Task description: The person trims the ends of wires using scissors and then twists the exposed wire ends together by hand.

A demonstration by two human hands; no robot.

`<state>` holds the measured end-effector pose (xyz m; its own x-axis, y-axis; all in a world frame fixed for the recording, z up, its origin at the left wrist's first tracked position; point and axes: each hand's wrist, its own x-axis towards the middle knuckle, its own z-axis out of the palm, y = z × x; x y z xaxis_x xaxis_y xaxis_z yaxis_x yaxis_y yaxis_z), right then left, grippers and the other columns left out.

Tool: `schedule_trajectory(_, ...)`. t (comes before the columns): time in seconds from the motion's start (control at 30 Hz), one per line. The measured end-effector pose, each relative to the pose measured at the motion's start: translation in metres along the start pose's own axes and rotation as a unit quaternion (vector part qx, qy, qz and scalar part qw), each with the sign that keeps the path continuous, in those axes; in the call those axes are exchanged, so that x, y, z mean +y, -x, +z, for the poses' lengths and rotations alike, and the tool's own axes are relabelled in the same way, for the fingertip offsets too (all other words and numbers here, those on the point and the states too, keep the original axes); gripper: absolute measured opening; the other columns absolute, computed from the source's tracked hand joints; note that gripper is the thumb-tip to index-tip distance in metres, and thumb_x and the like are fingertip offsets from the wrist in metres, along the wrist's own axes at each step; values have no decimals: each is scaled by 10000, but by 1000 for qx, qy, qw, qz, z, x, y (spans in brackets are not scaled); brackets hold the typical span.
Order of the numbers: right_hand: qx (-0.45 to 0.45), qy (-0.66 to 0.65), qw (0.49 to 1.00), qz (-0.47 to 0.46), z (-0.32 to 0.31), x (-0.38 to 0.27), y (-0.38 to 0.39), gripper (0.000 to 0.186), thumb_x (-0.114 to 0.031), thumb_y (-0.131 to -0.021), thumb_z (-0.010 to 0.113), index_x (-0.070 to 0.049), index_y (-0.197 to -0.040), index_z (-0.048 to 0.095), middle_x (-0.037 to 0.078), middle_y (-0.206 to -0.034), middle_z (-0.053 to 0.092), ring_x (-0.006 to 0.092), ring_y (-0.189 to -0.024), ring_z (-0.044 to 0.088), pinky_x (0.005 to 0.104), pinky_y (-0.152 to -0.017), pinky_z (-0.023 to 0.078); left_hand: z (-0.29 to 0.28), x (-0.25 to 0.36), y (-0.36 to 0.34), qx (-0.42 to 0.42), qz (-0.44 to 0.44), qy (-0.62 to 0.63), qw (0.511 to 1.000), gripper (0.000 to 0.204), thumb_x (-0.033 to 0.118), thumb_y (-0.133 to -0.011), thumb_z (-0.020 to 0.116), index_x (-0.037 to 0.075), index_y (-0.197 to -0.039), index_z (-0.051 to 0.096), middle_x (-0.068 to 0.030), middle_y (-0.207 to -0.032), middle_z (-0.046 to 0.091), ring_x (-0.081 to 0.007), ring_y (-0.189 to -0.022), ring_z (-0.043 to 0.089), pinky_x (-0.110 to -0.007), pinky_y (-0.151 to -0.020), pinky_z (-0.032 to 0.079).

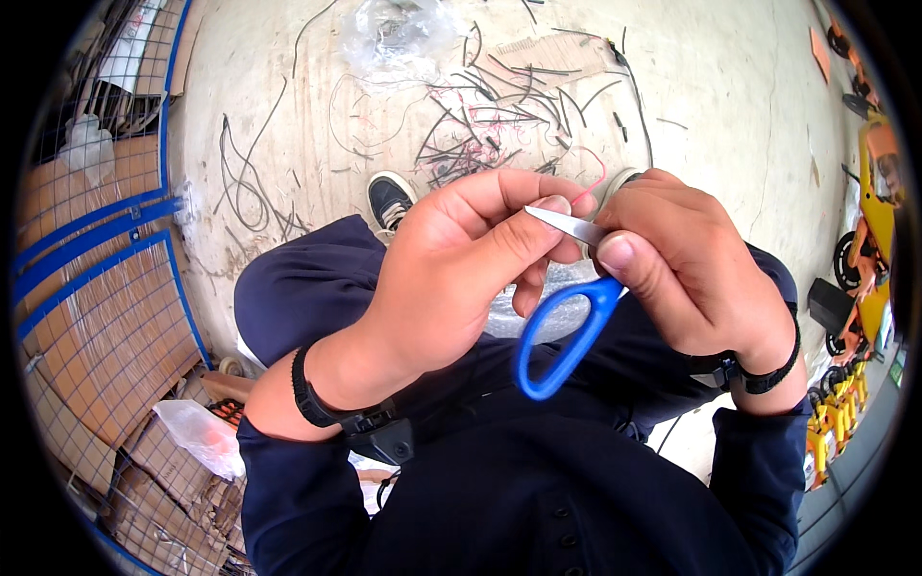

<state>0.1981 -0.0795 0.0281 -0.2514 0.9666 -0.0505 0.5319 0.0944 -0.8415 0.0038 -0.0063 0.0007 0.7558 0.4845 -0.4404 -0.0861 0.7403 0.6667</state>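
Note:
In front of my lap, my left hand (442,250) is closed, thumb and forefinger pinching a thin pink wire (602,165) that curves up between both hands. My right hand (687,259) grips a pair of blue-handled scissors (569,338) near the pivot, its thumb pressed on the metal. The scissors' pointed blade (559,224) reaches left to my left thumb, close beside the wire. One blue handle loop hangs below the right hand; the rest of the scissors is hidden by the fingers. Whether the wire touches the blade, I cannot tell.
Black and pink wire scraps (480,125) litter the floor ahead, by a cardboard piece (547,62) and a clear plastic bag (399,34). A blue wire-mesh cage (96,221) with cardboard stands at left. Yellow and orange wheeled items (869,211) line the right. Clear plastic (538,317) lies between my legs.

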Motion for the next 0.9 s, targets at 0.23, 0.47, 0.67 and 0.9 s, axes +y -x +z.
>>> schedule_trajectory(0.23,3,39,999,8,2,2,-1,204,-164,-911,553,-5,-784,566,116,-647,521,311,-613,488,362,-620,403,1,3,3,-16,-5,-29,999,275,92,-964,494,-49,-1190,560,-50,-814,635,-39,-647,542,-166,-529,414)
schedule_trajectory(0.47,59,66,996,3,6,0,-3,218,-123,-879,594,-44,-683,540,109,-529,464,332,-476,487,399,-491,376,7,7,3,12,-15,-28,999,270,83,-953,510,-43,-1180,585,-41,-770,649,-37,-592,530,-158,-521,400)
schedule_trajectory(0.67,25,104,994,22,1,-2,-1,147,-105,-872,574,-26,-749,586,99,-602,518,299,-556,486,362,-582,388,9,6,2,36,-6,-60,998,263,98,-946,531,-37,-1162,600,-43,-752,648,-27,-550,494,-157,-488,361)
schedule_trajectory(0.9,36,127,991,19,2,-1,-1,165,-98,-874,568,-23,-727,572,98,-589,506,300,-546,476,362,-583,377,9,3,1,59,18,-91,994,228,92,-945,528,-38,-1110,616,-55,-719,634,-27,-518,466,-163,-463,338)
